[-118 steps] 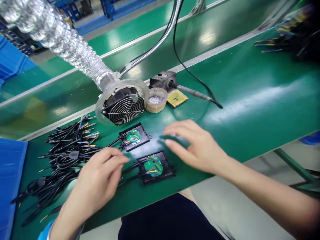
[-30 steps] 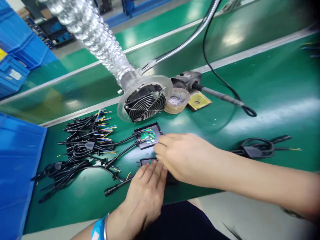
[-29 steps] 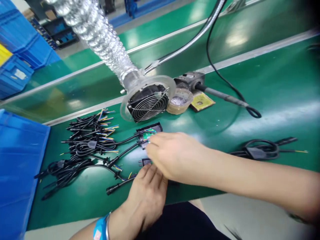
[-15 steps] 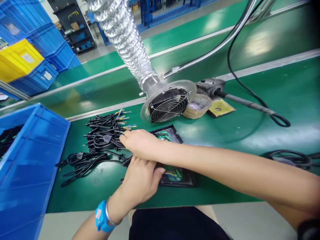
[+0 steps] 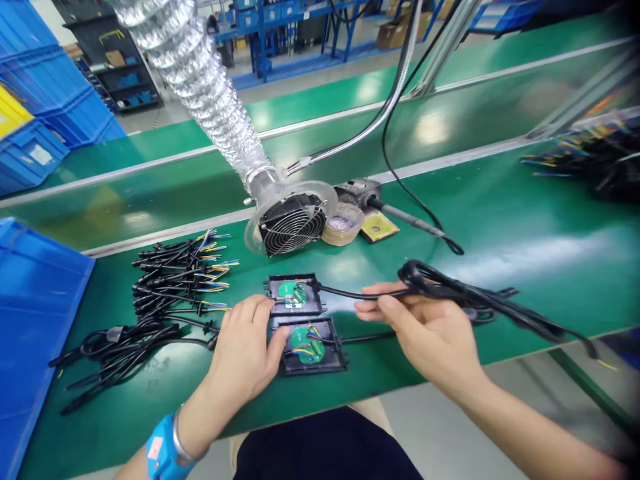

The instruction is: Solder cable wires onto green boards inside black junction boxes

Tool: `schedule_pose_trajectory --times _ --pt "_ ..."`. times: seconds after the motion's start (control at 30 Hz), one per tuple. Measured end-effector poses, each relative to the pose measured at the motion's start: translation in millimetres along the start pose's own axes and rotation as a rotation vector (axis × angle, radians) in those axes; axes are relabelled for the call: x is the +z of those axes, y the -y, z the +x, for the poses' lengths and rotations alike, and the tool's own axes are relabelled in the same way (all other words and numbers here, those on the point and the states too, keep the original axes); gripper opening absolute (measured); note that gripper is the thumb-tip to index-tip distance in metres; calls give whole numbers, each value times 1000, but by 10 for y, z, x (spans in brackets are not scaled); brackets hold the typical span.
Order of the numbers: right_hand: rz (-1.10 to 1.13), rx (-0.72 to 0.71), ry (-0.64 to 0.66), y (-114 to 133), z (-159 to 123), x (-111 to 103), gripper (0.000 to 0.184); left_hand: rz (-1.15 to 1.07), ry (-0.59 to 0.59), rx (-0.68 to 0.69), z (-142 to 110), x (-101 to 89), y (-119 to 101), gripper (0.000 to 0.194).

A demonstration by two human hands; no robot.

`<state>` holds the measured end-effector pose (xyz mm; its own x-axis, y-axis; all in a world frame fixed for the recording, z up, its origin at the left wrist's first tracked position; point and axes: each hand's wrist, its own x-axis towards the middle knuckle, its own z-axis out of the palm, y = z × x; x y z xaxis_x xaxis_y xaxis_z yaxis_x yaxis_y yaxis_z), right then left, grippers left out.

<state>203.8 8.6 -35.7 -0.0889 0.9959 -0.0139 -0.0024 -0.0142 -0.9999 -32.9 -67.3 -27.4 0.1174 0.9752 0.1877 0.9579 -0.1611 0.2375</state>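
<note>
My right hand (image 5: 425,327) is closed around a looped black power cable (image 5: 450,287). One end of it runs left into the upper black plastic housing (image 5: 320,303), which holds a green circuit board (image 5: 291,293) with small wires. Just below lies a second black housing (image 5: 340,360), also with a green board (image 5: 307,345) and coloured wires, and a cable leaving on its right. At the left ends of both housings rests my left hand (image 5: 245,347), its thumb spread from the fingers. Fingertips touch the upper housing's edge; the thumb lies at the lower one's corner.
Bundled black cables with stripped coloured wires (image 5: 180,267) lie left, near a blue bin (image 5: 55,267). A fan on a foil duct (image 5: 295,227) hangs over the bench. Behind are a soldering iron (image 5: 405,217), a yellow sponge (image 5: 379,227) and a round tub (image 5: 343,230). More cables (image 5: 605,167) are piled far right.
My right hand has moved from across my left hand to the right, now with the cable in it. The arms are uncrossed and both housings show. The view has shifted right.
</note>
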Motion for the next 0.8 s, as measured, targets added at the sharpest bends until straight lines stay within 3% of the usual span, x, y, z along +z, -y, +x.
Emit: schedule_pose_trajectory --times 0.13,0.2,0.23,0.3,0.4,0.43,0.57,0.8 --pt "230 329 56 60 -8 -190 28 9 23 55 277 -88 -68 32" --pt "184 436 241 161 -8 -257 29 -38 59 153 445 -91 -73 43" --pt "101 415 343 213 0 -266 30 -67 88 199 519 -75 -65 49" --pt "-180 155 432 285 56 -213 28 -110 147 245 626 -13 -33 58" --pt "-760 -482 349 255 275 15 23 -124 171 213 677 100 23 58" --pt "-922 -614 359 212 372 104 23 -123 165 202 674 126 39 58" --pt "-1098 -657 497 13 688 329 18 -112 172 207 638 144 81 58" --pt "-1098 -793 660 -99 769 212 17 -112 219 277 636 120 147 57"
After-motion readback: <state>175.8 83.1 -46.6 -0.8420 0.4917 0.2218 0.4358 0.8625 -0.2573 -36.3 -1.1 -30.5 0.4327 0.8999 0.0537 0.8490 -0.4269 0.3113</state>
